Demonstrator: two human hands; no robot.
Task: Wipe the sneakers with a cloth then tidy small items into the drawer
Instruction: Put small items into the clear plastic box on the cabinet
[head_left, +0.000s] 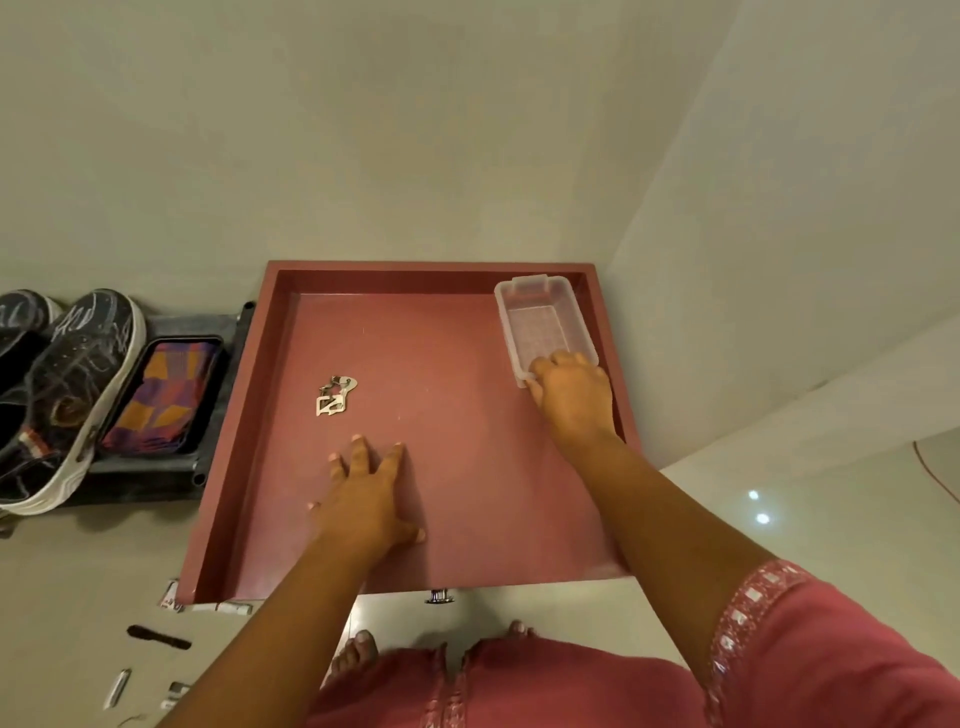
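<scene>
Right hand (571, 397) grips the near end of the clear rectangular plastic tray (543, 325) in the far right corner of the open red wooden drawer (239, 415). Left hand (363, 499) rests flat, fingers spread, on the drawer floor, near the metal key bunch (335, 397). Tidying step in hand. Judged next: gather the small items (156, 636) lying on the floor at left.

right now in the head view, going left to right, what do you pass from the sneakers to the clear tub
sneakers → folded patterned cloth → keys → left hand → right hand, holding the clear plastic tub
</scene>
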